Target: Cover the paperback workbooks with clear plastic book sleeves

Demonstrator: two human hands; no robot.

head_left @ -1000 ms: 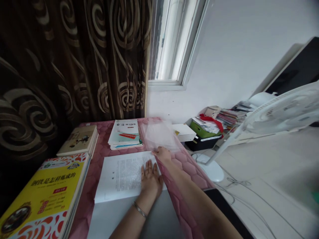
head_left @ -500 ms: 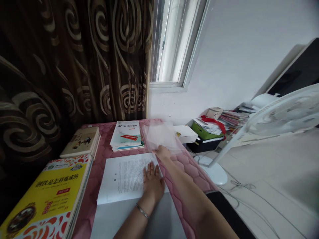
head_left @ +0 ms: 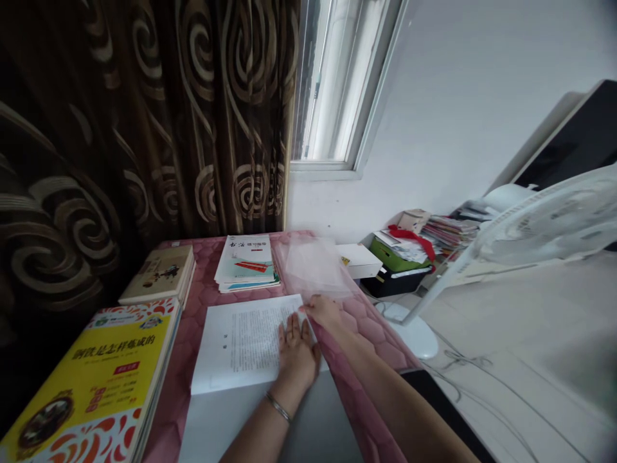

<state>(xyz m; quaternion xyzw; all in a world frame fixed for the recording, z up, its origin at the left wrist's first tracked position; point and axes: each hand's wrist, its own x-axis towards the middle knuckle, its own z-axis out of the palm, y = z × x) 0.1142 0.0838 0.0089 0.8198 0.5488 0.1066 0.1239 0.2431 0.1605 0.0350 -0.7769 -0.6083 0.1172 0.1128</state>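
First, the open book (head_left: 250, 376) lay flat on the pink cloth (head_left: 200, 276), its printed half on the far side and its plain grey half on the near side. The left hand (head_left: 296, 357) was unclenched, palm down on the printed half near the book's right edge, gripping nothing. The right hand (head_left: 324, 312) had its fingertips at the book's far right corner; whether they pinched the page could not be told. Beyond the book, a narrow cloth strip separated its far edge from the booklets (head_left: 248, 260). Left of the book, a cloth gap separated it from the yellow book (head_left: 113, 373). Right of the book, the right forearm (head_left: 369, 366) crossed the cloth margin; the fan (head_left: 446, 270) stood well past it.
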